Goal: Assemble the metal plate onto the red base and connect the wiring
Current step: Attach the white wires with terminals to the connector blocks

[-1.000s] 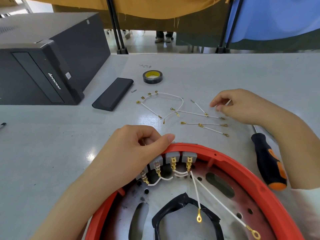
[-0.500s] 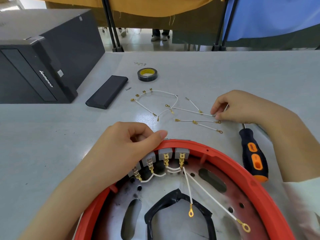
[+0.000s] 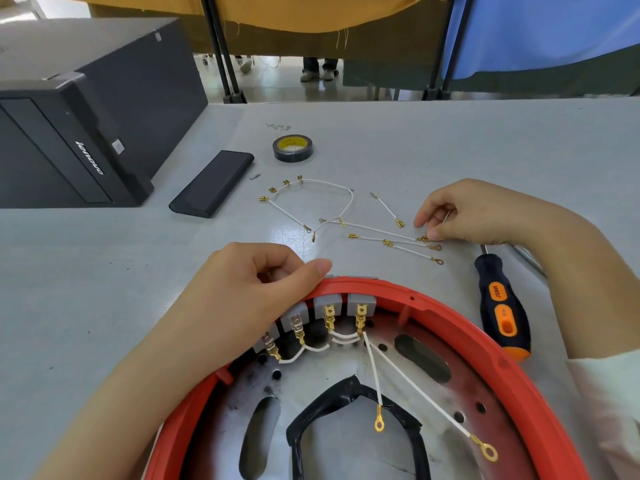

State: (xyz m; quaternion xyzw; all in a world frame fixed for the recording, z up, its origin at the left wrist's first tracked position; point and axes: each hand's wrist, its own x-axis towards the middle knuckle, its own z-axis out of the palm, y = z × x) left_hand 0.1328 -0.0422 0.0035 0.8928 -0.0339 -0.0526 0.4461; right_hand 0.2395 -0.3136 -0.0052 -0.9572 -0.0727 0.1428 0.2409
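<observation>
gripping the red base (image 3: 450, 317) rim, left hand (image 3: 242, 306); right hand (image 3: 478, 213) grip pinching a loose wire (image 3: 384, 231).

Bright, even light; soft glare on table (image 3: 291, 233) (centre); wide-angle bending at edges; sharp focus.

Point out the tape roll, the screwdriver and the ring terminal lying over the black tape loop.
tape roll (image 3: 293, 148), head view, on its yellow inner core.
screwdriver (image 3: 503, 308), head view, on the orange-and-black handle.
ring terminal (image 3: 379, 424), head view, on the gold ring at the wire's end.
</observation>
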